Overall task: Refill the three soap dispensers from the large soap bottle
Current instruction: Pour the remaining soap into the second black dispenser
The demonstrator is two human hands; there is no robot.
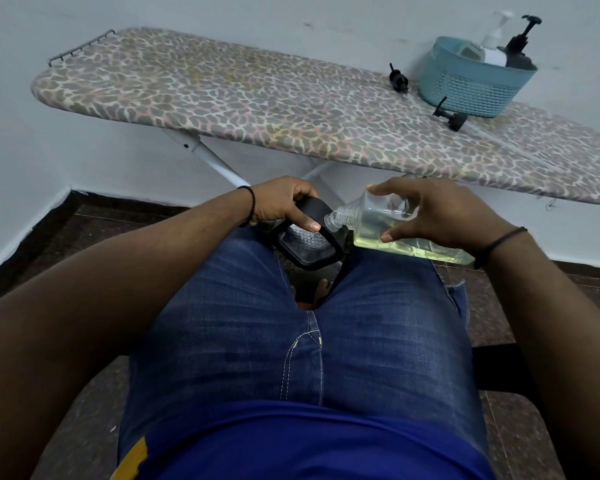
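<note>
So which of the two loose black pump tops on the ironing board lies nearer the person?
The black pump top in front of the teal basket; the other black pump top lies left of the basket, farther back.

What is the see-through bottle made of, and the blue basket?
The see-through bottle looks like clear, glossy plastic: yellowish liquid shows through, and its neck is threaded. It could be glass. The blue basket looks like matte molded plastic, with a woven-look pattern of small holes.

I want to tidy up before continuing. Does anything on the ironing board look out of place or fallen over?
Yes. Two black pump tops lie loose on the ironing board, one left of the blue basket and one in front of it, tipped on their sides instead of screwed onto bottles.
</note>
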